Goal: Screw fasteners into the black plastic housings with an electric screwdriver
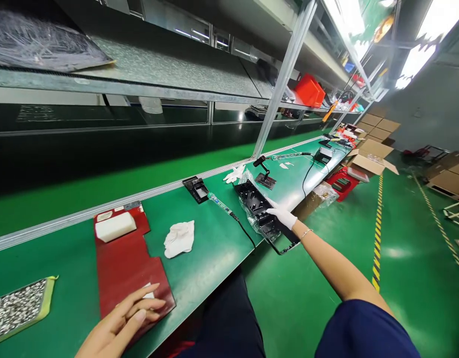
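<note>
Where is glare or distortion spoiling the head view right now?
Head view: the ceiling lights at upper right are blown out white; the green bench shows soft sheen near the black tray under the gloved right hand; wide-angle bending curves the shelf rails; the bare left hand is sharp.

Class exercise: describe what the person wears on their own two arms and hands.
The right hand wears a white glove, with a thin silver bracelet at the wrist and a short dark blue sleeve at the shoulder. The left hand is bare: no glove, no jewellery visible.
</note>
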Motion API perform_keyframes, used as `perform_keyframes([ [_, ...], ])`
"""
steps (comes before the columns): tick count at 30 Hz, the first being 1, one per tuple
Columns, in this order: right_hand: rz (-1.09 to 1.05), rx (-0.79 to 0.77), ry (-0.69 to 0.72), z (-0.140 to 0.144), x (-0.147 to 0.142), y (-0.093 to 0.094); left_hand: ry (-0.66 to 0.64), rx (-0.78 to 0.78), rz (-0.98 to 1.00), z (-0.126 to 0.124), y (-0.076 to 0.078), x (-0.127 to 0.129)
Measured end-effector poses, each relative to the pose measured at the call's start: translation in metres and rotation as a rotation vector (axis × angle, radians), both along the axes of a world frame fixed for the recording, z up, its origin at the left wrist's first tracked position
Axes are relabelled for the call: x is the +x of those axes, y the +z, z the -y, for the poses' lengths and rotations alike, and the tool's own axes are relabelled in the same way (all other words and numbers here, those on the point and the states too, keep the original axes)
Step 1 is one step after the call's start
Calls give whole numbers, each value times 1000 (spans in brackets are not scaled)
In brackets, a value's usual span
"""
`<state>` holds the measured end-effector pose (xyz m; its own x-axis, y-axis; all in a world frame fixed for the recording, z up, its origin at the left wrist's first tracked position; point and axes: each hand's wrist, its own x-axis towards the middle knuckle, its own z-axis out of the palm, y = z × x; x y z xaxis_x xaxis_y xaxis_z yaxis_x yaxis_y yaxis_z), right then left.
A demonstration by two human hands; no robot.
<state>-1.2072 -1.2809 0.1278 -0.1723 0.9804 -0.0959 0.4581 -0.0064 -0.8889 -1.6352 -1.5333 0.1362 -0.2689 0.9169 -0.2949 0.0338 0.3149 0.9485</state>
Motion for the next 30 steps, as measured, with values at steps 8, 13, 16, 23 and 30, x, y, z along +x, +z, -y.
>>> perform_keyframes([
  [8,289,9,-27,-44,-7,21,-137,67,-354,-8,15,-38],
  [13,511,167,-27,-29,-46,71,-49,81,-616,-24,31,-106],
  [16,547,300,225,-9,-101,102,103,169,-762,-35,40,-135],
  [23,459,350,826,7,-316,135,336,381,-951,-42,8,-172],
  [30,305,70,854,-12,-559,111,191,702,-1196,-30,-4,-157],
])
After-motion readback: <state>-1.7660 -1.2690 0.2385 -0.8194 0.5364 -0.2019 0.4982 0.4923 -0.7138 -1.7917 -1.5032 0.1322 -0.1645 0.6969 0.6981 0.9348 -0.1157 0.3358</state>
